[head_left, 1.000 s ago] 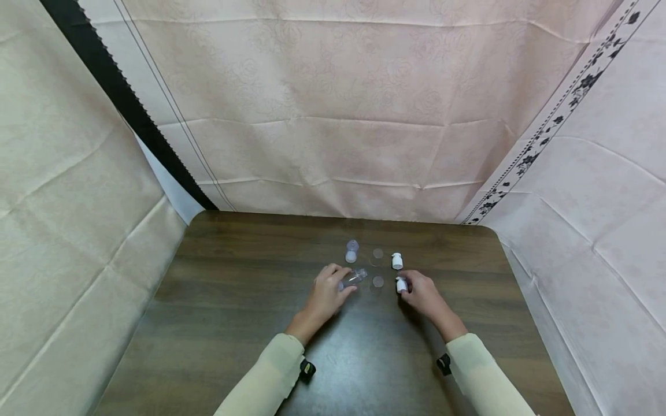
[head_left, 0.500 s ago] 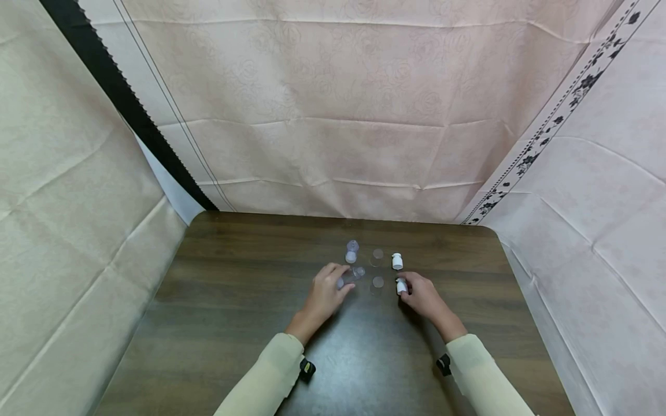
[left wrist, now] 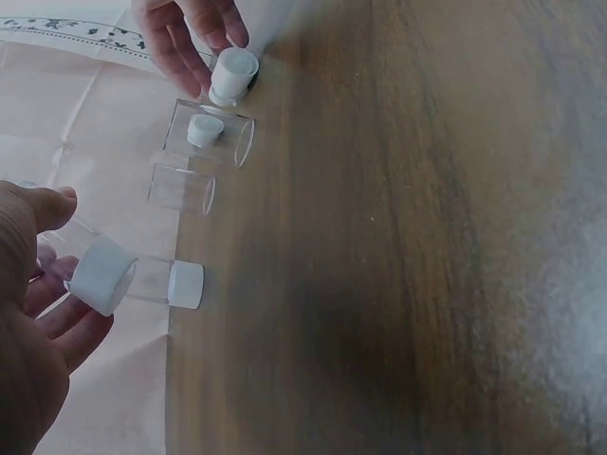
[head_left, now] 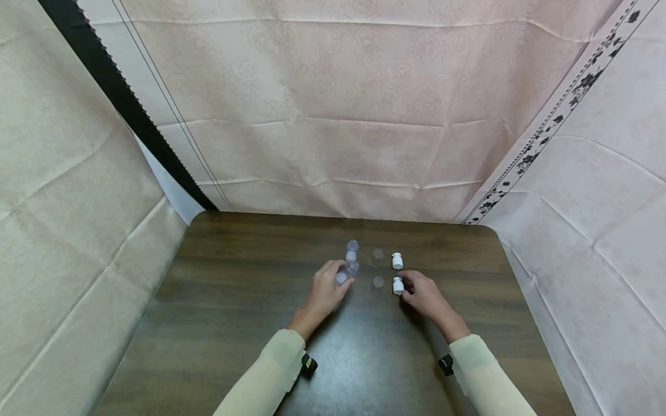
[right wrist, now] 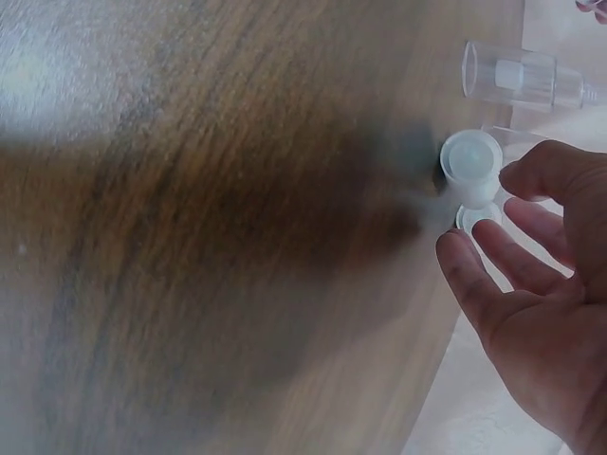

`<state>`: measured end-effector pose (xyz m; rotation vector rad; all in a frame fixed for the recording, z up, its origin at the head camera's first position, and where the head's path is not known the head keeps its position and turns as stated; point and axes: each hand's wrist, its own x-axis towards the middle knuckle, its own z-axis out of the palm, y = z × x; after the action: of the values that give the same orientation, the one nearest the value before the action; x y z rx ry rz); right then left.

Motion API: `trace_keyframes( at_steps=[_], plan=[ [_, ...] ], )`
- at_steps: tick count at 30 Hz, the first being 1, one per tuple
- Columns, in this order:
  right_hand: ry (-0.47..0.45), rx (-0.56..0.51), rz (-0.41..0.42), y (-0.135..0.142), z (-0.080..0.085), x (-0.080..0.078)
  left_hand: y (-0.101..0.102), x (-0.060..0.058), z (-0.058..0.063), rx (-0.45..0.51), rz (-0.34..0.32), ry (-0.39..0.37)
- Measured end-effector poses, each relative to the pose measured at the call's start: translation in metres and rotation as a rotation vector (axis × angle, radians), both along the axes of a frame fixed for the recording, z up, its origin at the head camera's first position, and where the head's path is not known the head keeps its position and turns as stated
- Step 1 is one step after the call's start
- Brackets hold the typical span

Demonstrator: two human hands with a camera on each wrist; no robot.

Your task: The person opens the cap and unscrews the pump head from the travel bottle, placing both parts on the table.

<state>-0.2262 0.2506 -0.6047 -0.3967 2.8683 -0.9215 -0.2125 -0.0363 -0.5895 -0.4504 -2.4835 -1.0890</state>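
My left hand [head_left: 326,287] holds a clear bottle [head_left: 352,269] between thumb and fingers, left of the small parts. The white base [left wrist: 102,275] of that bottle tilts toward the left wrist camera. Behind it stands another clear bottle with a white base [left wrist: 186,284]. My right hand [head_left: 420,293] is at a small white bottle-shaped piece [head_left: 398,286] with a narrower top. In the right wrist view its round underside faces the camera, thumb and index finger at its side, other fingers spread. A similar white piece [head_left: 397,261] stands farther back.
Two clear cylinders, a near one [head_left: 377,282] and a far one [head_left: 377,254], stand between the hands. The brown wooden table [head_left: 234,289] ends at a far edge just behind the parts. Pale cloth [head_left: 333,115] hangs behind and at both sides.
The clear bottle in my left hand has swung from leaning right to a steeper stance. The white piece at my right hand has shifted slightly left and straightened. Both arms have barely moved.
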Motion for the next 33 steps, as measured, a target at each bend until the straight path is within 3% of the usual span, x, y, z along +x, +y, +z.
trace_keyframes(
  at_steps=[9,19,33],
  plan=[
    [-0.003,-0.007,-0.001,0.001,0.007,0.002,0.007,-0.01,-0.007,0.105,0.022,-0.094],
    [0.038,0.006,0.013,0.005,0.013,0.011,0.013,-0.018,-0.022,0.223,0.022,-0.28],
    [0.103,0.018,0.018,0.004,0.018,0.02,0.015,-0.018,-0.035,0.168,0.014,-0.302]
  ],
)
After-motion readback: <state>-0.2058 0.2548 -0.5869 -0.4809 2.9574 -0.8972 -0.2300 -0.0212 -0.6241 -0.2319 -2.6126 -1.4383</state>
